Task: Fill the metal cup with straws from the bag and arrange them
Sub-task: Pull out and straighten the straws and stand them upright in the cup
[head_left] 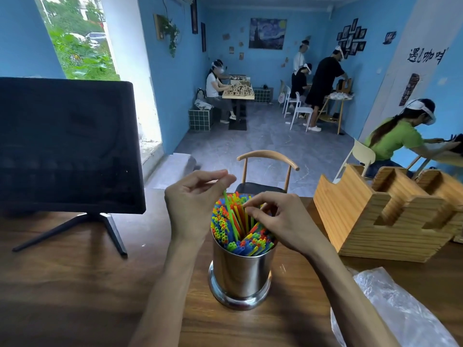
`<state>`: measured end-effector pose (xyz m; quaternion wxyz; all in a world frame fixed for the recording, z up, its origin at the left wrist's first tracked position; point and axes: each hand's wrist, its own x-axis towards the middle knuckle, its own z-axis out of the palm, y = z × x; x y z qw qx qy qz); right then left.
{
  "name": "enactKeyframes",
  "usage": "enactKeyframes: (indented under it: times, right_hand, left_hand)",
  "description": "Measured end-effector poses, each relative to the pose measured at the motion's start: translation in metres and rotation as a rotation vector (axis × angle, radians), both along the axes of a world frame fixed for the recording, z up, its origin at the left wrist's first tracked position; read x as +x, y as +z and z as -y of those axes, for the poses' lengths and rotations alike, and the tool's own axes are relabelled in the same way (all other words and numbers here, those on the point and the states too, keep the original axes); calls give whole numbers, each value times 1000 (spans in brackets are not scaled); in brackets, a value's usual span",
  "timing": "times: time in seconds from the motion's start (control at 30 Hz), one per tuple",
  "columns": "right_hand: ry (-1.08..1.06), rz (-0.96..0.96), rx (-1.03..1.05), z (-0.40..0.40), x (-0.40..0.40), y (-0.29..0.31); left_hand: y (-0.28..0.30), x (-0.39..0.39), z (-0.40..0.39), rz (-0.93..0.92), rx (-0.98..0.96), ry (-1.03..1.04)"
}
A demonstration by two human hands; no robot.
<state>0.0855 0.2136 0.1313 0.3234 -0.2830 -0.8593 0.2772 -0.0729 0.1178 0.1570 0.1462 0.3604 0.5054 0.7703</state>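
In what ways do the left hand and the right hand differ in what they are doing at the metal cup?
The left hand pinches one green straw that sticks up above the others; the right hand reaches its fingertips down among the straws in the middle. The left hand is beside the metal cup, the right hand above its rim. Both have curled fingers and work on the same cup.

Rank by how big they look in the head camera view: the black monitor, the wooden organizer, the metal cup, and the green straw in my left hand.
1. black monitor
2. wooden organizer
3. metal cup
4. green straw
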Motion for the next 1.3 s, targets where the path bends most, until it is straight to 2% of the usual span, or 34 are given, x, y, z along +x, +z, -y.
enactKeyframes:
  times: [0.13,0.3,0.43,0.57,0.7,0.8,0.87,0.93,1.03,1.1,1.17,1.3]
  right_hand:
    - [124,-24,-93,2,1,2]
    - [171,-26,-69,6,-1,1]
    - [227,-130,-213,2,3,7]
    - [114,-470,-332,-9,13,20]
    - [21,-878,-645,-18,20,32]
    - [30,-1063,-745,-17,17,38]
    - [28,-1129,-715,-14,12,39]
    - [-2,-1127,-591,-12,10,39]
    - [-56,-1000,-306,-12,7,35]
    - [-53,-820,-165,-10,5,27]
    - [-44,-628,-108,-5,0,15]
    - [-64,-207,-14,-3,-5,-10]
  left_hand:
    - [6,4,1,38,53,68]
    - [34,6,13,142,315,143]
    - [43,0,19,170,356,176]
    - [36,-14,22,124,183,141]
    - [32,-25,26,29,-180,-59]
    - [27,-20,25,-213,-375,-209]
    - [21,-14,23,-433,-455,-306]
    - [14,-11,21,-596,-514,-328]
    - [4,-18,17,-668,-521,-219]
    - [-2,-25,13,-691,-516,-120]
    - [-10,-30,7,-676,-520,-40]
    - [-21,-32,-10,-573,-562,-7]
